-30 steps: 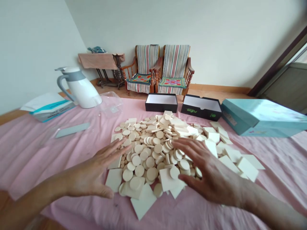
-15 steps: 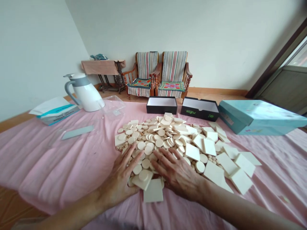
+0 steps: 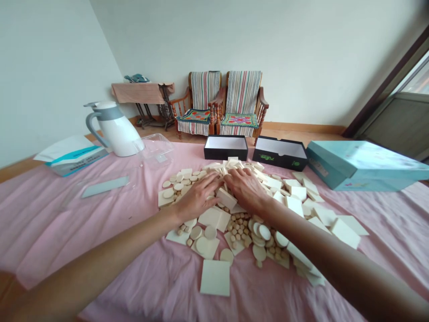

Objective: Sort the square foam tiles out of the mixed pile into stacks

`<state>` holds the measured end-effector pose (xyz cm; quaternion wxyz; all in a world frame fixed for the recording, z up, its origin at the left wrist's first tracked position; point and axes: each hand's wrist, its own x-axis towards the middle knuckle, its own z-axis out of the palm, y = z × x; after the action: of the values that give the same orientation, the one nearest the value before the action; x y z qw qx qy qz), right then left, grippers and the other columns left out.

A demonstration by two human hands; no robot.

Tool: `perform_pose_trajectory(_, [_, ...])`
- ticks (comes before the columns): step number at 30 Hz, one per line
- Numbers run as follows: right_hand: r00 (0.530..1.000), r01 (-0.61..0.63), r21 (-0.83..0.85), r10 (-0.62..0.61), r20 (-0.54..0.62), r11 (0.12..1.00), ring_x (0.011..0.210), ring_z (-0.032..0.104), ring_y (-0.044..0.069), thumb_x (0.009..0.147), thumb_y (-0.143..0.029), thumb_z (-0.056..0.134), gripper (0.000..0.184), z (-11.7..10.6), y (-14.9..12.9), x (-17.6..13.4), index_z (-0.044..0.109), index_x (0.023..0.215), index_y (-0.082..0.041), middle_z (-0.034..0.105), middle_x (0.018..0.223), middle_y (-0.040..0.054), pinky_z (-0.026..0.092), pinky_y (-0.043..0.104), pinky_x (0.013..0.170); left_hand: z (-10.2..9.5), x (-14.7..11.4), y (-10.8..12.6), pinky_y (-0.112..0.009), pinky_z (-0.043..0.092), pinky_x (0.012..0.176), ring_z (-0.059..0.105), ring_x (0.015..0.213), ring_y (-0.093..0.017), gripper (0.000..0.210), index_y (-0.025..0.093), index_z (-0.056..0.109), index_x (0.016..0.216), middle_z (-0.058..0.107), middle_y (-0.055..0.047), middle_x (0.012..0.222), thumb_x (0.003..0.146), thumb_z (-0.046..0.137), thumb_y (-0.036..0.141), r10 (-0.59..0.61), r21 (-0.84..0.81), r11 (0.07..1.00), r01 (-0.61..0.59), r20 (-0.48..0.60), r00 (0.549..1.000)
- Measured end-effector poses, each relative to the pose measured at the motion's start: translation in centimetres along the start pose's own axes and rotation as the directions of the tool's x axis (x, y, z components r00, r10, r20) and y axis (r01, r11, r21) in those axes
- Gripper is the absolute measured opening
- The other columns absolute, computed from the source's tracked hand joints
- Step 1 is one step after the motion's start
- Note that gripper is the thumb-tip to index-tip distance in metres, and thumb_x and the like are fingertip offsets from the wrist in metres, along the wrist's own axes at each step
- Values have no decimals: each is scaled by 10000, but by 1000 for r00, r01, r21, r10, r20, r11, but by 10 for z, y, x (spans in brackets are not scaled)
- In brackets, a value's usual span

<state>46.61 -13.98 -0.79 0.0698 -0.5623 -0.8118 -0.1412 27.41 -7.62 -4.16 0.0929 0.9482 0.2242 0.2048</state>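
A heap of pale wooden pieces, made up of square tiles (image 3: 215, 278), round discs (image 3: 203, 245) and small beads (image 3: 238, 227), is spread over a pink cloth. My left hand (image 3: 198, 197) rests on the heap's left middle, fingers stretched out and apart, touching the pieces. Beside it, my right hand (image 3: 246, 188) lies on the top of the heap with its fingers bent down into the pieces. Between the hands a square tile (image 3: 226, 198) leans tilted. Pieces under both palms and fingertips are hidden.
Behind the heap stand two black boxes (image 3: 226, 154) (image 3: 279, 159) with white insides, and a light blue box (image 3: 365, 179) at right. On the left are a white jug (image 3: 121, 136), a tissue pack (image 3: 75, 162) and clear plastic trays (image 3: 156, 150). Two chairs (image 3: 239, 103) stand farther back.
Both hands have moved forward, away from me, up onto the heap. Pieces have shifted with them, and beads and tiles now show at the near side.
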Motion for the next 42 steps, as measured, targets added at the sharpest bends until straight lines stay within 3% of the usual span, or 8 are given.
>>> perform_pose_trajectory(6, [977, -132, 138, 152, -152, 982, 1139, 462, 300, 847, -120, 468, 349, -11, 3, -17, 537, 1189, -118, 548, 1243, 171, 354, 447, 945, -8, 2, -19, -469, 255, 1165, 304, 1406, -275, 610, 203, 391, 1409, 387, -123, 1489, 896, 515, 509, -55, -42, 998, 47, -227, 972])
perform_pose_trajectory(11, [984, 167, 414, -129, -119, 895, 1079, 519, 253, 896, -245, 473, 277, -24, -54, -67, 575, 1144, -176, 613, 1171, 120, 392, 427, 937, -7, -47, -16, -469, 349, 1103, 418, 1316, -254, 421, 187, 403, 1354, 464, -137, 1376, 967, 385, 352, -137, -44, 989, 139, -609, 781])
perform_pose_trajectory(16, [896, 401, 473, -445, -21, 785, 1287, 411, 247, 930, -447, 458, 424, -15, -93, -84, 528, 1255, -183, 513, 1386, 99, 333, 433, 1063, -7, -81, -16, -474, 351, 1096, 416, 1306, -267, 425, 186, 393, 1355, 450, -142, 1367, 970, 358, 362, -164, -16, 979, 203, -649, 743])
perform_pose_trajectory(24, [957, 292, 148, -288, -45, 945, 1396, 268, 318, 935, -224, 464, 379, 15, -64, -51, 497, 1312, -229, 424, 1457, 124, 222, 598, 1109, -13, -98, -40, -433, 382, 1058, 492, 1219, -242, 371, 189, 469, 1273, 551, -112, 1260, 973, 337, 362, -244, 15, 938, 346, -680, 691])
perform_pose_trajectory(31, [997, 64, 22, -63, -45, 998, 1407, 238, 361, 869, -137, 491, 478, 24, -36, -12, 484, 1344, -196, 373, 1491, 156, 170, 605, 1116, -3, -98, -48, -441, 377, 1044, 519, 1193, -264, 433, 158, 493, 1246, 592, -133, 1233, 948, 382, 452, -403, 32, 871, 490, -525, 750])
perform_pose_trajectory(35, [992, -78, 64, 85, -97, 995, 1386, 281, 354, 866, -180, 507, 489, 13, -21, -14, 470, 1352, -141, 392, 1469, 191, 219, 572, 1104, -4, -101, -50, -474, 341, 1082, 436, 1295, -313, 724, 163, 355, 1395, 487, -163, 1379, 839, 519, 597, -449, 39, 863, 504, -398, 800])
perform_pose_trajectory(39, [982, -55, 169, 84, -170, 984, 1337, 361, 303, 879, -227, 506, 425, 1, -15, -48, 507, 1298, -157, 454, 1424, 163, 303, 516, 1077, -24, -110, -53, -517, 265, 1129, 210, 1422, -389, 1171, 176, 107, 1513, 217, -193, 1553, 634, 681, 697, -401, 69, 914, 399, 21, 916])
perform_pose_trajectory(42, [971, -63, 220, 111, -211, 973, 1290, 412, 291, 874, -195, 503, 390, 0, -17, -76, 526, 1263, -163, 502, 1369, 152, 371, 492, 1032, -46, -112, -53, -527, 228, 1142, 127, 1443, -391, 1234, 204, 31, 1525, 126, -167, 1583, 607, 723, 653, -349, 99, 937, 334, 271, 897])
